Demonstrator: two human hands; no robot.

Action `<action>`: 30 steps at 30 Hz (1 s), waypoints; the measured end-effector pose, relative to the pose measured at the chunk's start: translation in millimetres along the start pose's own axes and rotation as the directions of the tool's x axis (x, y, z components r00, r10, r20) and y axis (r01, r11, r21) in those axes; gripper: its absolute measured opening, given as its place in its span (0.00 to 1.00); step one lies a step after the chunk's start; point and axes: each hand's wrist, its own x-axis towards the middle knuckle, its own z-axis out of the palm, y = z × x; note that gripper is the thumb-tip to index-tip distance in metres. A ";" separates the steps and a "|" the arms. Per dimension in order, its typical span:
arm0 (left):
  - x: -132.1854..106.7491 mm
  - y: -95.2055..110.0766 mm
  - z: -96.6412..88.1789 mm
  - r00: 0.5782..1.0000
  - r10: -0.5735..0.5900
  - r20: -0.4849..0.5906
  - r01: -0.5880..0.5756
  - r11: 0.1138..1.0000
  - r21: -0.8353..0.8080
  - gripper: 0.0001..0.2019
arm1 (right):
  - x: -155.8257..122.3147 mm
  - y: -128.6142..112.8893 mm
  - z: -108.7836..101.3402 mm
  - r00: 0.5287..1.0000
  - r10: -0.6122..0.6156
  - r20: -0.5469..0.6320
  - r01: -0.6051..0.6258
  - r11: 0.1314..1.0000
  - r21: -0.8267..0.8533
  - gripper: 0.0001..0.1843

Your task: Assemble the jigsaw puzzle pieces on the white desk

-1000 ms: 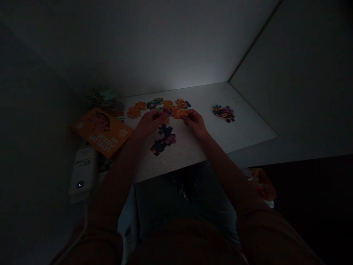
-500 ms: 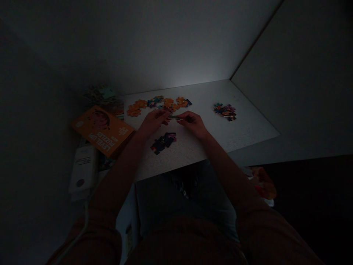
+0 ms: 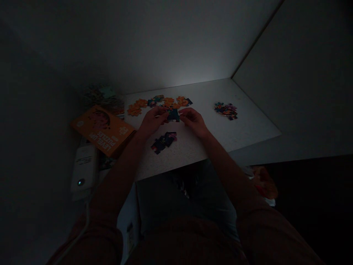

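Observation:
Between my hands, above the white table (image 3: 193, 145), a dark blue-green jigsaw puzzle piece (image 3: 173, 115) is held with its face turned toward me. My left hand (image 3: 153, 119) pinches its left side. Close against its right edge are the curled fingers of my right hand (image 3: 193, 121), closed on that side. Below them, a few dark and purple joined puzzle pieces (image 3: 164, 142) lie on the table. Just behind my hands are orange puzzle pieces (image 3: 168, 102), partly covered by the held piece.
An orange puzzle box (image 3: 102, 129) lies at the left, beside a white device with a cable (image 3: 85, 169). More orange pieces (image 3: 137, 107) lie at the back left. A pile of mixed pieces (image 3: 226, 110) sits at the right. A wall borders the table's back.
The held puzzle piece has tilted from nearly edge-on to showing its dark face. My hands have stayed in nearly the same place. A small light now shows on the white device.

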 end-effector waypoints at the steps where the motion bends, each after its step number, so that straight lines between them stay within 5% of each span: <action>1: 1.2 -0.7 -0.1 0.999 0.000 -0.036 0.000 1.000 -0.002 0.18 | -0.2 1.3 -0.2 1.000 -0.011 -0.012 0.011 1.000 -0.002 0.35; 8: 6.6 3.7 -13.2 0.966 0.068 -0.249 -0.069 0.998 0.002 0.15 | -8.0 -1.2 2.4 0.985 0.029 0.169 -0.027 0.999 -0.017 0.33; 16: 6.1 5.7 -11.6 0.981 0.082 -0.175 -0.079 0.997 0.025 0.13 | -2.5 1.6 0.4 0.997 -0.037 -0.062 0.031 0.994 -0.102 0.27; 21: 5.0 7.8 -11.5 0.978 0.088 -0.191 -0.079 0.995 0.058 0.14 | -10.8 -10.6 5.1 0.984 0.017 0.180 0.028 0.969 -0.247 0.28; 25: 5.5 9.8 -13.0 0.978 0.084 -0.188 -0.072 0.995 0.070 0.12 | -18.9 -22.2 2.8 0.913 -0.003 0.408 0.191 0.887 -0.421 0.36; 28: 5.9 10.8 -12.5 0.980 0.081 -0.183 -0.068 0.995 0.078 0.10 | -28.2 -25.4 -2.8 0.879 -0.029 0.476 0.297 0.815 -0.498 0.45; 30: 5.5 11.1 -11.5 0.978 0.092 -0.187 -0.078 0.994 0.079 0.10 | -35.3 -26.2 -5.0 0.881 -0.029 0.473 0.308 0.793 -0.525 0.42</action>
